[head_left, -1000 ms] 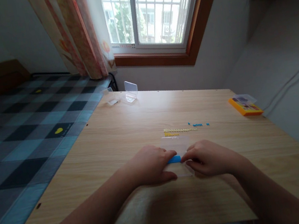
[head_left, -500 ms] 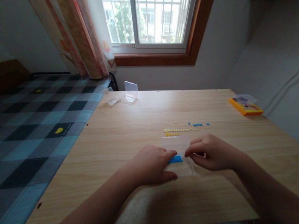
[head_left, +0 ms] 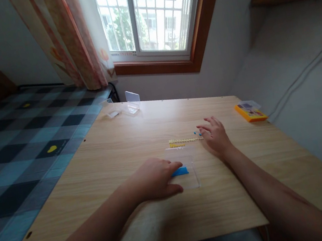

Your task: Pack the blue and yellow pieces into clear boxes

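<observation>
My left hand (head_left: 154, 178) lies at the left side of a clear plastic case (head_left: 193, 181), thumb and index finger stretched apart over it. The index fingertip is at a bundle of blue strips (head_left: 180, 171) inside the case, and the hand hides the bundle's left end. Farther forward, my right hand (head_left: 215, 135) has its fingers spread over the small blue pieces (head_left: 195, 133), covering most of them. A row of cream pieces (head_left: 187, 140) and a shorter row of yellow pieces (head_left: 177, 145) lie just beyond the case.
Two clear open boxes (head_left: 133, 104) stand at the table's far left corner. An orange box (head_left: 249, 114) with a clear lid sits near the right edge. A checkered bed (head_left: 41, 128) adjoins the table on the left, and a window (head_left: 156, 18) is beyond.
My right hand has left the right side of the case, moved forward to the blue pieces and spread its fingers. My left hand stays at the case. The view has shifted slightly right.
</observation>
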Tool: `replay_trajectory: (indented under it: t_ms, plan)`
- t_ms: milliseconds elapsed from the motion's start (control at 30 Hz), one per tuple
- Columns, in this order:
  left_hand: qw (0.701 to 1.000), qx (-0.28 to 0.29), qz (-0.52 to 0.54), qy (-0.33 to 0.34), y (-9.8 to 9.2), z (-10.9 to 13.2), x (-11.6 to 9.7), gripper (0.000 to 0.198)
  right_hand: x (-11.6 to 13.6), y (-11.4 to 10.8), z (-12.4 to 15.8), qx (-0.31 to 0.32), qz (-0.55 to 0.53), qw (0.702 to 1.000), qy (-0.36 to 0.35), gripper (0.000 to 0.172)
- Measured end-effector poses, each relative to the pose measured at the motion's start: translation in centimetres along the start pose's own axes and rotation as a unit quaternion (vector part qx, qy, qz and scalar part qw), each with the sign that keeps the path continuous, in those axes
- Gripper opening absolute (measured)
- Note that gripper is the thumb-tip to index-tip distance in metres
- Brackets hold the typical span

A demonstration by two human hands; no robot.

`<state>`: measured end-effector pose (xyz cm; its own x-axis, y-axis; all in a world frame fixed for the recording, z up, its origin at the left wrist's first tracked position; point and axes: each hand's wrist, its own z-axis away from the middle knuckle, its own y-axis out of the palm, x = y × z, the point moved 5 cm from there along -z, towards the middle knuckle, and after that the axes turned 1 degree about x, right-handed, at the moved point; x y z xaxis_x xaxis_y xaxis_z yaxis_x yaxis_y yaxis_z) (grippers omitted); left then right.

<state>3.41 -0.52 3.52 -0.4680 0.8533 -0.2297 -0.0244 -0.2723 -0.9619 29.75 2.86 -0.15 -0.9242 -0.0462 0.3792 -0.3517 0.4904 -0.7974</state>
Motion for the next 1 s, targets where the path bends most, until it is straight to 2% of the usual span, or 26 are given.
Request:
replay_trajectory:
  t_ms: [100, 300, 400, 533, 767, 1000]
  plan:
    - [1.0, 0.004, -0.001, -0.003, -0.1, 0.0, 0.0, 0.049, -0.9, 1.3, 0.0, 0.032, 0.011, 0.998, 0.05, 0.042]
    - [1.0, 0.006, -0.002, -0.008, 0.0, 0.0, 0.0, 0.052, -1.2, 3.0, 0.1, 0.108, 0.029, 0.992, 0.052, 0.052]
    - [1.0, -0.002, 0.0, -0.008, 0.1, 0.0, 0.1, 0.053, -2.2, 3.3, -0.1, 0.114, 0.067, 0.988, 0.085, 0.054]
    - [1.0, 0.002, 0.001, -0.014, 0.3, 0.0, 0.3, 0.055, -4.5, 2.4, -0.5, 0.098, 0.094, 0.981, 0.136, 0.05]
    - [1.0, 0.014, 0.013, -0.02, 0.0, 0.1, 0.3, 0.055, -8.7, -0.5, -0.9, 0.06, 0.121, 0.972, 0.191, 0.03]
    - [1.0, 0.015, 0.011, -0.025, -0.1, 0.0, 0.3, 0.055, -10.3, -1.0, -0.7, 0.04, 0.125, 0.969, 0.207, 0.023]
